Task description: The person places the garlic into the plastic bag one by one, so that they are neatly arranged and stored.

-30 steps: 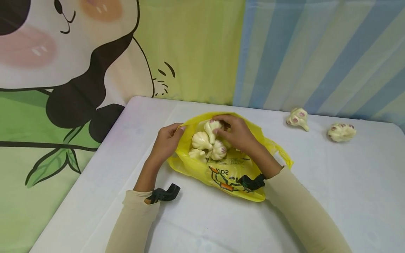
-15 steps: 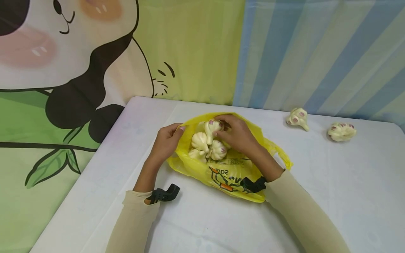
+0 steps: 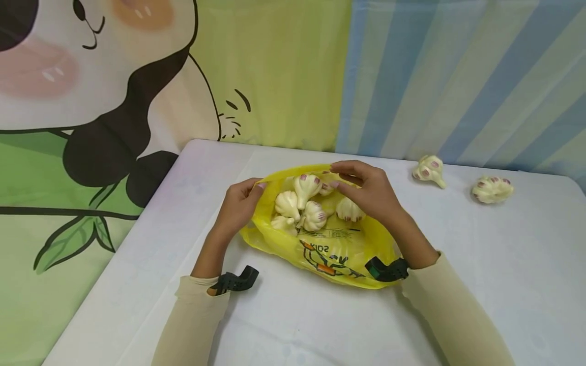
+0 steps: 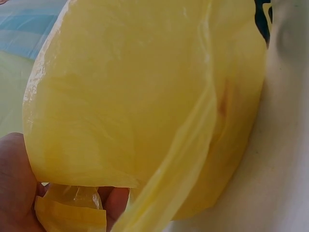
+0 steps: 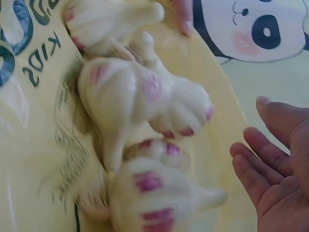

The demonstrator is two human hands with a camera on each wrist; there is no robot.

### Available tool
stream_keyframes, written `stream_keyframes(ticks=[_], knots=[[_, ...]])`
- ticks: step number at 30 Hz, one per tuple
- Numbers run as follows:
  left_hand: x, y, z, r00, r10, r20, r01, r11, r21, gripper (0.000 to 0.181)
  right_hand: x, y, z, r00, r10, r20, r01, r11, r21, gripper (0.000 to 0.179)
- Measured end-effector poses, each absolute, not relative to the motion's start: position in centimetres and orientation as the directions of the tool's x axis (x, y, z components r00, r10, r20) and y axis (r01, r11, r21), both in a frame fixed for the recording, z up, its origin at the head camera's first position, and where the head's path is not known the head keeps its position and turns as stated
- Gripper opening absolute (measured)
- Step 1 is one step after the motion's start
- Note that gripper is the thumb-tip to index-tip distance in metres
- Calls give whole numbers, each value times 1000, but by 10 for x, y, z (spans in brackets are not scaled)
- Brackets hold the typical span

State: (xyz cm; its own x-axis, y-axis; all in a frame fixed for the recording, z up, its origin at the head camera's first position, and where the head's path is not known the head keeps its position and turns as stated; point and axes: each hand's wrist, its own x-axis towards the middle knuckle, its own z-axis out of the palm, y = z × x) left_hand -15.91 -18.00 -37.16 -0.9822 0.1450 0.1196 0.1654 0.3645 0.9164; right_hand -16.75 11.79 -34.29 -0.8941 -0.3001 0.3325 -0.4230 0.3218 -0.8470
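A yellow plastic bag (image 3: 286, 244) with printing lies on the table, its mouth spread toward me. My left hand (image 3: 237, 207) pinches the bag's left rim between thumb and fingers; in the left wrist view the yellow film (image 4: 120, 106) hides most of that hand. Several white garlic bulbs (image 3: 307, 190) with purple marks sit in a cluster inside, and one more garlic bulb (image 3: 350, 209) lies further right in the bag. Over the bag's far right rim is my right hand (image 3: 373, 190). In the right wrist view its fingers (image 5: 258, 164) are loosely extended and hold nothing.
Outside the bag, a garlic bulb (image 3: 429, 169) lies near the back edge of the white table (image 3: 293, 325). Another garlic bulb (image 3: 492, 190) is to its right. Behind the table hangs a printed curtain (image 3: 279, 71) with a panda and stripes.
My right hand has let go of the garlic in the cluster and moved right to the bag's rim. A bulb at the right inside the bag now shows. My left hand stays put.
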Motion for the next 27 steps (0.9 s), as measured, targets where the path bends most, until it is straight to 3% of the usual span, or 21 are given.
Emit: stream_keyframes(ticks=[12, 27], knots=[[-157, -181, -372, -987, 136, 86, 129, 356, 925, 38, -163, 161, -340, -901, -158, 404, -432, 261, -863, 27], [-159, -183, -373, -986, 139, 91, 135, 352, 926, 39, -164, 220, -351, -907, 16, 422, -389, 357, -849, 28]])
